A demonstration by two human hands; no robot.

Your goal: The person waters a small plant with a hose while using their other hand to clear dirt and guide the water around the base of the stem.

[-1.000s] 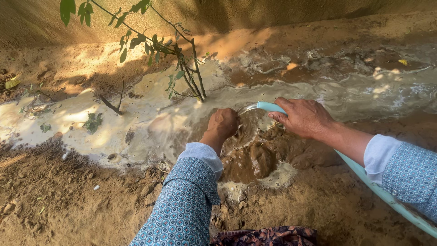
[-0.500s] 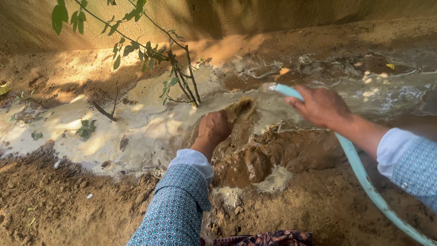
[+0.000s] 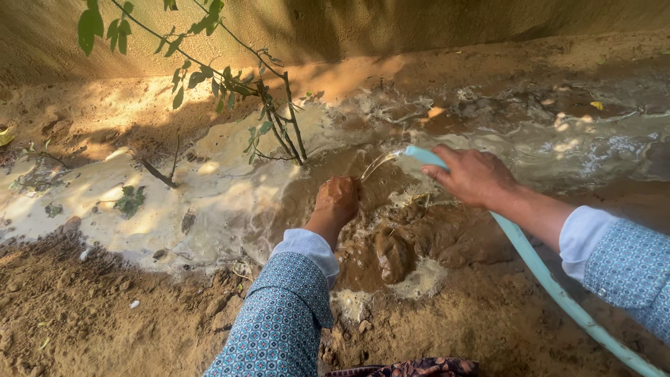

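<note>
A pale turquoise hose (image 3: 537,269) is showing against brown mud (image 3: 419,237); both sleeves (image 3: 286,314) are wearing a blue-and-white dotted lattice print with white cuffs, milky beige water (image 3: 174,188) is pooling below green leaves (image 3: 202,73)

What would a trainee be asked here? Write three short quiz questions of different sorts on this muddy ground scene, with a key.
1. True or false: the right hand holds a pale blue hose with water running from its end.
2. Multiple choice: the left hand is (A) gripping the small plant, (B) closed in a fist over the wet mud, (C) resting on dry soil.
3. Fill in: the plant stands at the edge of a pool of ____ water.

Key: 1 true. 2 B. 3 muddy.
</note>
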